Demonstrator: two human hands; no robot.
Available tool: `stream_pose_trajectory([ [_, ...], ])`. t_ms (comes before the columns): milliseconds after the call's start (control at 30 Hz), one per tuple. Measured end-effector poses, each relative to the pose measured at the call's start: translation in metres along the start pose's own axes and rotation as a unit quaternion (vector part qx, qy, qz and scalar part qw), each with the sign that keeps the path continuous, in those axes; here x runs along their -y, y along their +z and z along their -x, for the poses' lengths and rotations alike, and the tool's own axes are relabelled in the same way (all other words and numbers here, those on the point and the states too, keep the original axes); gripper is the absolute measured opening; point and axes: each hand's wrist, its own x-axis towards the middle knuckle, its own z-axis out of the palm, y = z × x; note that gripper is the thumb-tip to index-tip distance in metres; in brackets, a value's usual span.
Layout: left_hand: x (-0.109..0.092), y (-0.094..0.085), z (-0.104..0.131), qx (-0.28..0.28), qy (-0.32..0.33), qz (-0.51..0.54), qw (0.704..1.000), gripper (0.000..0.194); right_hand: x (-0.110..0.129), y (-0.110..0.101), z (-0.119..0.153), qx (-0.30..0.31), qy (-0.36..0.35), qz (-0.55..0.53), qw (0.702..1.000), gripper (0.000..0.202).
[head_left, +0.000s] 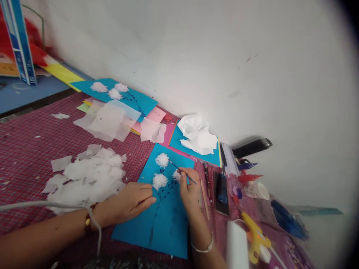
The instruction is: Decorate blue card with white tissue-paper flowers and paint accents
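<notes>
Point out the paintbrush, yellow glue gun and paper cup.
Paintbrush (192,179): head view, blue handle.
Yellow glue gun (255,240): head view, body.
Paper cup (252,189): head view, side wall.

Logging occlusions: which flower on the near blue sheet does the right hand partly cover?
The rightmost flower; the top flower and leftmost flower lie clear of that hand.

The left hand (128,201) rests palm down, fingers together; the right hand (189,186) is pinched.

Table: red checked cloth (25,149)
Left: torn white paper (89,172) (a loose heap)
Middle: blue card (171,220)
Right: phone (222,208), thin stick (205,200)
</notes>
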Motion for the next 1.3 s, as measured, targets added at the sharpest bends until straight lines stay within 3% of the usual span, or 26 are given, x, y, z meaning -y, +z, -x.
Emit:
stream_pose_trajectory([
  [333, 0.000, 0.001, 0.000, 0.007, -0.009, -0.003, 1.000, 0.035, -0.001, 0.002, 0.004, -0.010, -0.011, -0.029, 0.999, 0.019],
  [467, -0.001, 0.001, 0.000, 0.003, -0.012, -0.004, 1.000, 0.035, -0.003, 0.003, 0.005, 0.022, -0.027, -0.034, 0.999, 0.020],
  [633, -0.002, 0.001, 0.001, -0.001, -0.017, 0.002, 1.000, 0.038, -0.004, 0.002, 0.007, 0.012, -0.007, -0.066, 0.998, 0.021],
  [767, -0.001, 0.002, 0.002, 0.005, -0.026, 0.015, 1.000, 0.036, -0.004, 0.003, 0.007, 0.058, -0.019, -0.064, 0.996, 0.021],
  [1133, -0.002, 0.000, 0.001, 0.009, -0.034, 0.021, 0.999, 0.035, -0.006, 0.011, 0.009, 0.067, 0.085, -0.139, 0.984, 0.024],
  [1300, -0.003, -0.001, 0.000, 0.004, -0.028, 0.026, 0.999, 0.036, -0.006, 0.012, 0.008, 0.039, 0.124, -0.164, 0.978, 0.028],
])
